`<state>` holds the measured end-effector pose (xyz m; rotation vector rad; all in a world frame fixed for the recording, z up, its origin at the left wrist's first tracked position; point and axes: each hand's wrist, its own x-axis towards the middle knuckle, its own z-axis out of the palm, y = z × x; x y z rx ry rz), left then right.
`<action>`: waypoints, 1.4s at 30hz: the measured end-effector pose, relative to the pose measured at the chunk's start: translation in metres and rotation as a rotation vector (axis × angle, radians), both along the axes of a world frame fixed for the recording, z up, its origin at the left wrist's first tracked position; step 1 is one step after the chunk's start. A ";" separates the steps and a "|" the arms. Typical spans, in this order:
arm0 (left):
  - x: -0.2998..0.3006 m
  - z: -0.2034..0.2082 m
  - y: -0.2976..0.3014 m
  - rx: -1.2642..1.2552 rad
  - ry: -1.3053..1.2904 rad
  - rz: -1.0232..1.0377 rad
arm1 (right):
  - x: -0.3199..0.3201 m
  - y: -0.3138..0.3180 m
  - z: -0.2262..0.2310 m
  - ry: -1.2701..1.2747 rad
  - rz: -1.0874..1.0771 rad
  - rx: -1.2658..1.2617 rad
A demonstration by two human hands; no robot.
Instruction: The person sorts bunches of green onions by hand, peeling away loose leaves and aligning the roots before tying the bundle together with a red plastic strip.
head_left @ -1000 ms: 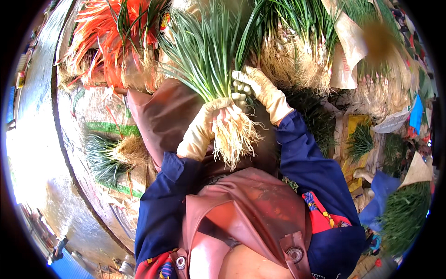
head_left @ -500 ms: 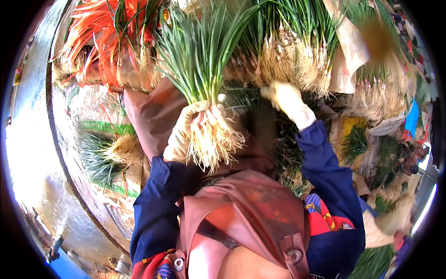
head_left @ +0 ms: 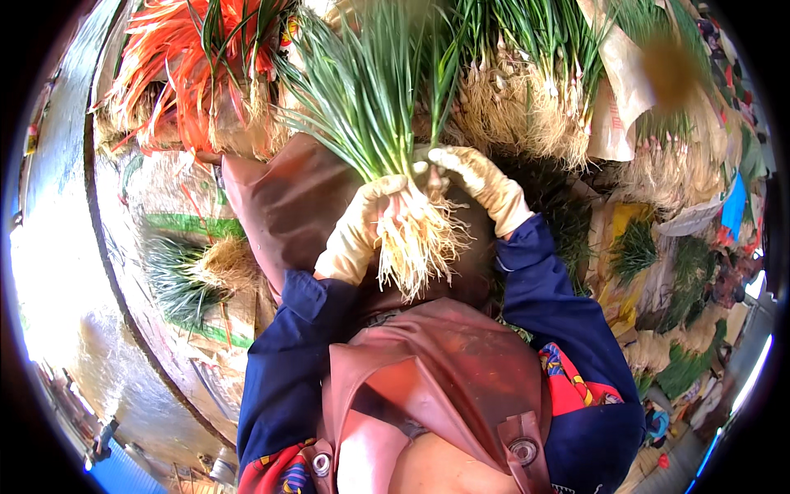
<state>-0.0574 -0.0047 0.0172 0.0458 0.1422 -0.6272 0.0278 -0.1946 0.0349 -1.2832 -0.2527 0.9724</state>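
My left hand [head_left: 362, 226], in a pale glove, is closed round a bunch of green garlic [head_left: 415, 235] just above its roots. The long green leaves point away from me, and the pale roots hang toward my lap. My right hand [head_left: 485, 185], gloved too, meets the bunch from the right. Its thumb and fingers pinch a garlic stalk [head_left: 442, 99] beside the bunch, its lower end partly hidden by the fingers. Under both hands spreads a brown apron [head_left: 284, 198].
Orange-red plastic strips [head_left: 177, 66] lie at the far left. Rooted garlic plants [head_left: 527, 99] are heaped along the far side. One tied bunch [head_left: 193, 276] rests on sacking to my left. Loose greens [head_left: 634, 251] and a brown paper sheet [head_left: 617, 82] are on the right.
My right hand has moved left from the far heap to the bunch, now with a stalk at its fingers. My left hand and the bunch have shifted slightly right.
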 end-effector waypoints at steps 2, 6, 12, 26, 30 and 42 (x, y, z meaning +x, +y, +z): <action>-0.006 -0.002 -0.013 0.221 0.137 0.110 | -0.008 0.010 0.002 0.323 -0.194 -0.019; -0.007 0.004 -0.018 0.180 0.209 0.110 | 0.014 0.022 -0.006 -0.205 -0.282 -0.206; -0.012 0.008 -0.013 0.082 0.224 0.136 | 0.003 0.022 0.030 0.517 -0.246 -0.135; 0.003 -0.001 -0.021 0.160 0.109 0.106 | -0.011 -0.015 0.032 -0.807 -0.388 -0.316; -0.007 0.031 -0.028 0.335 0.193 0.127 | -0.059 0.035 0.014 -0.921 -0.456 -0.326; -0.094 0.117 0.018 0.943 -0.075 0.630 | -0.114 0.098 0.111 -0.186 0.052 0.356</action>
